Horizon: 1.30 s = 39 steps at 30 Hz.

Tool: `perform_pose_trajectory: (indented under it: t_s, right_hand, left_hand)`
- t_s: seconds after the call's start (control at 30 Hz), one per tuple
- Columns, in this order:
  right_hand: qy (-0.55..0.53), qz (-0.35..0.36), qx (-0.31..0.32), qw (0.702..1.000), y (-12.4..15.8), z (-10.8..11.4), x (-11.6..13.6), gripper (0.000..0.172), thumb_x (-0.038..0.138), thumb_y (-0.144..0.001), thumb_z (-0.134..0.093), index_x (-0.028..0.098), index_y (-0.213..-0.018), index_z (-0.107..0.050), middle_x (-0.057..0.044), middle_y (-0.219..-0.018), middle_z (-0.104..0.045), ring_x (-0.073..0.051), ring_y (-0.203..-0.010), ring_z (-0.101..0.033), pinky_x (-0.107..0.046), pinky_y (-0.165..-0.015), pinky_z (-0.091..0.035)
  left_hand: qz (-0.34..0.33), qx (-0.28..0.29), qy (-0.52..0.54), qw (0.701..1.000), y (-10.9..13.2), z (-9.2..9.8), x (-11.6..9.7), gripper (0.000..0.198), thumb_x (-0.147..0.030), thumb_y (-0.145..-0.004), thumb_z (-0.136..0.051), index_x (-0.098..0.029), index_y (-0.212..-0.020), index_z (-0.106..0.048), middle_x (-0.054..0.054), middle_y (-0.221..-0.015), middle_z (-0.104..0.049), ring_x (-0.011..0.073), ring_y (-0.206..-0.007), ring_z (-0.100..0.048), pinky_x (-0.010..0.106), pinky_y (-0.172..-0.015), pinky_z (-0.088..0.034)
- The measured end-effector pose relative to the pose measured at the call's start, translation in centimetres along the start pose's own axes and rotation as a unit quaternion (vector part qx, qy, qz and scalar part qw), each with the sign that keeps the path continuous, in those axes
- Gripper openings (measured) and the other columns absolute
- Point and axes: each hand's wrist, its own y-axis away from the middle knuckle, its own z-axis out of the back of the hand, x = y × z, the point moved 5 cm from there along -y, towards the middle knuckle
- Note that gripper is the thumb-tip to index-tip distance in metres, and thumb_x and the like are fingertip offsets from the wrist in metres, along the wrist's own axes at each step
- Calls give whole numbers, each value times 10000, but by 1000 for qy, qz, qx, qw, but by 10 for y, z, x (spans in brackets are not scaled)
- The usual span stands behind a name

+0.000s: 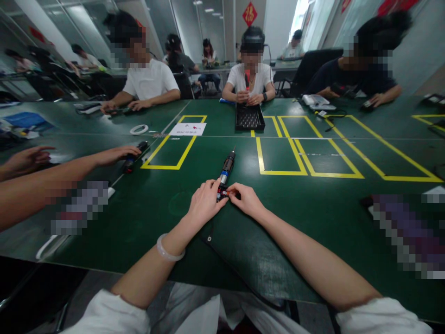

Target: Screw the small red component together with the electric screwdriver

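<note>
The left hand (205, 202) and right hand (247, 199) pinch the tool (227, 166) at its near end, fingertips closed on it. It lies flat on the table (295, 208), likely for steadiness

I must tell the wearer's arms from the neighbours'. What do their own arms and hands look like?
The left hand and right hand are ungloved. The left sleeve and right sleeve are white; forearms bare. A pale, glassy bangle circles the left wrist.
</note>
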Motion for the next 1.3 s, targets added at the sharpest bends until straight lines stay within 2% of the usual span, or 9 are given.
perform_pose_trajectory:
  t_s: [0.3, 0.47, 0.6, 0.73, 0.83, 0.97, 1.13, 1.3]
  right_hand:
    - [-10, 21, 3, 1000, 2, 3, 6, 217, 82, -834, -523, 180, -978, -653, -54, -939, -699, -179, -832, -637, -307, -797, -483]
    - [-11, 36, 23, 999, 4, 0, 7, 305, 97, -867, -510, 198, -1129, -626, -47, -953, -682, -180, -874, -616, -320, -841, -468]
    - [59, 70, 48, 995, 4, -4, 10, 317, 101, -899, -486, 215, -1139, -659, -63, -959, -662, -191, -911, -571, -326, -853, -440]
    - [143, 78, 56, 985, 5, -7, 11, 329, 113, -926, -464, 220, -1164, -664, -66, -952, -647, -191, -882, -533, -317, -811, -413]
    - [167, 79, 58, 981, 5, -7, 13, 327, 112, -928, -470, 228, -1162, -667, -63, -947, -640, -187, -872, -517, -308, -791, -400]
    - [138, 75, 54, 986, 4, -5, 14, 324, 99, -920, -471, 226, -1141, -671, -56, -925, -643, -186, -869, -525, -311, -802, -408]
    - [30, 39, 30, 998, 4, 1, 9, 399, 73, -889, -483, 206, -1258, -562, -40, -969, -667, -168, -878, -576, -307, -830, -430]
    - [2, 28, 33, 999, 3, 2, 5, 345, 80, -881, -495, 198, -1195, -576, -25, -918, -681, -160, -853, -593, -303, -827, -433]
  left_hand:
    - [18, -7, -31, 999, -2, 1, -2, 586, -540, -918, -410, -199, -1394, -408, 141, -1141, -570, 288, -990, -568, 373, -780, -444]
    - [6, -4, -29, 1000, -2, -2, 5, 593, -533, -923, -408, -217, -1423, -370, 133, -1172, -553, 272, -988, -561, 366, -797, -436]
    - [0, 2, -35, 999, -3, -2, 8, 594, -518, -923, -421, -218, -1432, -356, 133, -1192, -545, 264, -988, -559, 360, -806, -436]
    - [-6, 5, -55, 998, -3, 0, 4, 583, -487, -927, -430, -215, -1436, -346, 129, -1196, -541, 262, -986, -557, 359, -801, -438]
    - [-10, -2, -68, 998, -2, 0, 1, 577, -478, -924, -441, -215, -1430, -354, 123, -1187, -540, 256, -981, -553, 354, -800, -434]
    - [-10, -16, -70, 997, -2, -1, 1, 576, -494, -926, -430, -222, -1429, -359, 119, -1172, -542, 252, -977, -549, 349, -795, -428]
    - [-4, -20, -78, 997, -1, -2, 6, 592, -502, -923, -438, -210, -1432, -361, 127, -1164, -547, 255, -993, -544, 346, -806, -421]
    - [-12, -21, -106, 994, 13, 4, 25, 590, -481, -927, -436, -204, -1442, -360, 141, -1197, -547, 267, -1006, -547, 363, -836, -417]
